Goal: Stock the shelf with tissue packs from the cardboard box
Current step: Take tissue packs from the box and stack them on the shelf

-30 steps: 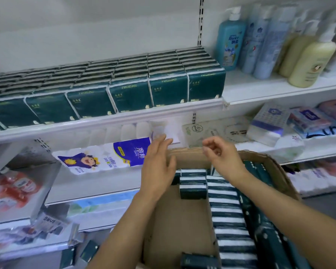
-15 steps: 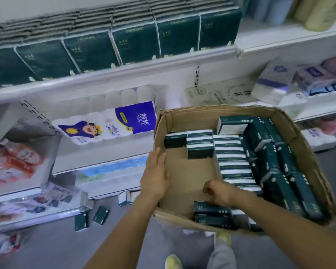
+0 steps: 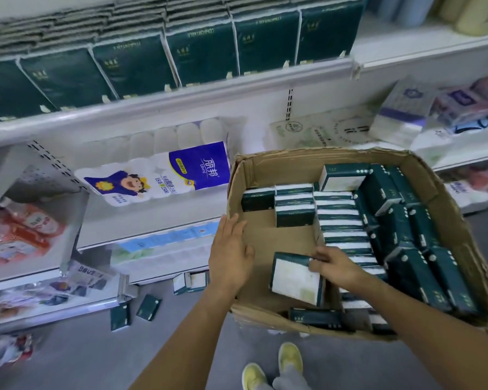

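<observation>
Top: shelf [image 3: 181,96] w/ a row of green tissue packs [image 3: 200,60]. Below, rt of centre: cardboard box [image 3: 293,164], more packs filling its right half (bare cardboard at left). My left hand [image 3: 231,254], fingers straight & together, lies at the box's left wall. My right hand [image 3: 335,266] grips one tilted pack [image 3: 293,280] near the box front.

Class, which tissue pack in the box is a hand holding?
The pack tilted up near the front of the box, white face showing, gripped by the right hand; the rest lie untouched.

box [image 3: 265,243] bare at left, packs [image 3: 341,218] crowding right
</observation>
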